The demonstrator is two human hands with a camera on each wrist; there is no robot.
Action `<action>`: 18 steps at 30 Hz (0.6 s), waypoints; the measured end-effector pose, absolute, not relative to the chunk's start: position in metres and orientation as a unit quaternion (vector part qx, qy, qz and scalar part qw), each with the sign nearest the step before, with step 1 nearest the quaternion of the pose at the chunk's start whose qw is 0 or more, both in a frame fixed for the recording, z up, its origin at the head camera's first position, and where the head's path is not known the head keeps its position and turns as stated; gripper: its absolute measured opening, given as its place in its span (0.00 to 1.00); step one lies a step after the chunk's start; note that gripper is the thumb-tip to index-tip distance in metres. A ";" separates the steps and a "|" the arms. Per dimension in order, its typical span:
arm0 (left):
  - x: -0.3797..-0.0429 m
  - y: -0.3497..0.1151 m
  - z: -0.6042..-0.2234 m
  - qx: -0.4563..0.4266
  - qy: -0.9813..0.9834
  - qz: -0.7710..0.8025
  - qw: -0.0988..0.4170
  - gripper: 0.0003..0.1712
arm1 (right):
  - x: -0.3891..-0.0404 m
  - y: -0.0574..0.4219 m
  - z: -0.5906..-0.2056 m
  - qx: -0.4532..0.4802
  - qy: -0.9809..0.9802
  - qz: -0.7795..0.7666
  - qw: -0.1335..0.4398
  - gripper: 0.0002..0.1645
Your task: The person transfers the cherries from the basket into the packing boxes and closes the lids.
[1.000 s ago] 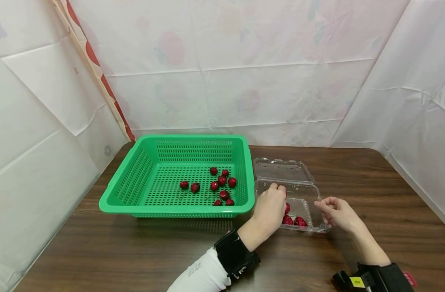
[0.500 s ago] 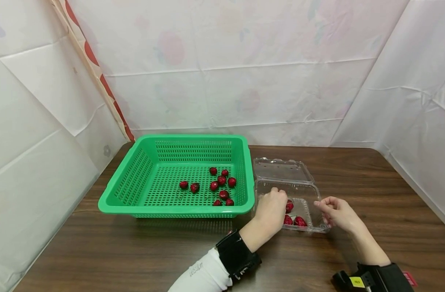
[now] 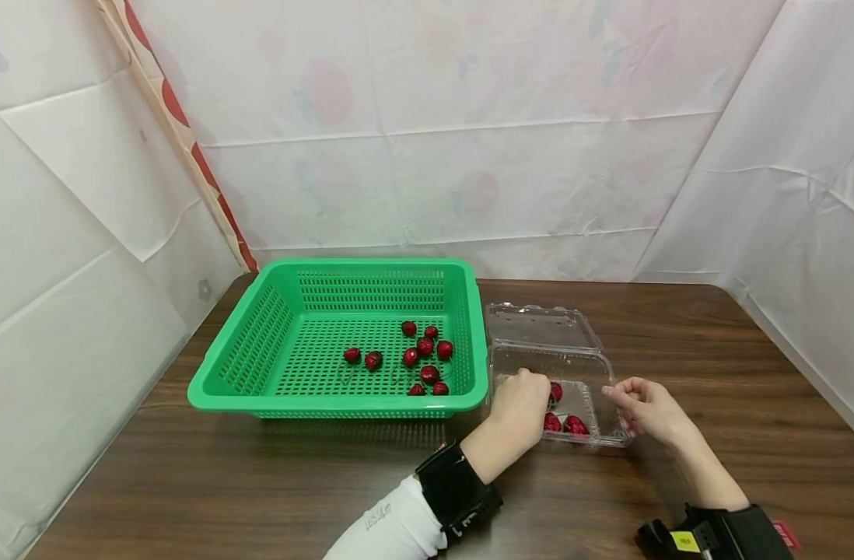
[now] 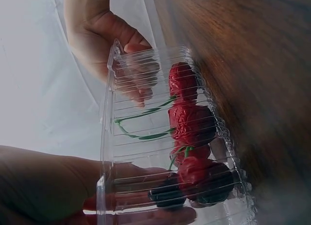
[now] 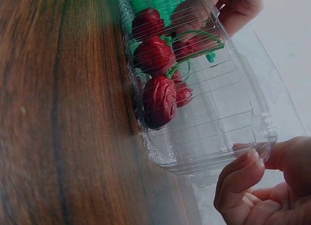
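My left hand (image 3: 518, 400) reaches down into a clear plastic clamshell box (image 3: 567, 362), its back hiding much of the fingers in the head view. Through the box wall in the left wrist view, its fingers lie on either side of a dark cherry (image 4: 167, 192), close to other red cherries (image 4: 187, 123). These look wrinkled and glossy, with green stems (image 4: 148, 136). At the box's front right corner, my right hand (image 3: 647, 408) pinches the rim between thumb and fingers; the right wrist view shows this grip (image 5: 255, 159) too. More cherries (image 3: 575, 425) lie along the box's front.
A green slotted basket (image 3: 336, 403) stands left of the box, with several cherries (image 3: 411, 357) mostly toward its right side. The box's lid (image 3: 544, 330) is folded back behind it. White printed sheets (image 3: 427, 187) enclose the wooden table (image 3: 294, 482) at the back and sides.
My left hand has sunk slightly lower into the box, and a cherry beside its fingers shows more fully now. The right hand keeps its hold on the rim.
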State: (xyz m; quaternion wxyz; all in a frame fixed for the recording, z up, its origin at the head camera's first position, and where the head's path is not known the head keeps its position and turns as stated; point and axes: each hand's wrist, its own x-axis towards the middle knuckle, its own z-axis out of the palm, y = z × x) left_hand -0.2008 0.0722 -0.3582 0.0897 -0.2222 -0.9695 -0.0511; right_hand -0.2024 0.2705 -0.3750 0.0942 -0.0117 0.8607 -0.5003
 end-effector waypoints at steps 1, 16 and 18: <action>-0.201 0.072 -0.358 -0.222 -0.970 -0.049 0.087 0.02 | -0.202 0.270 -0.375 -0.012 0.861 -0.500 0.094 0.18; -0.206 0.073 -0.363 -0.212 -0.974 -0.046 0.067 0.02 | -0.203 0.270 -0.375 -0.007 0.858 -0.503 0.098 0.19; -0.206 0.072 -0.364 -0.210 -0.974 -0.047 0.067 0.02 | -0.203 0.270 -0.375 -0.007 0.858 -0.505 0.099 0.19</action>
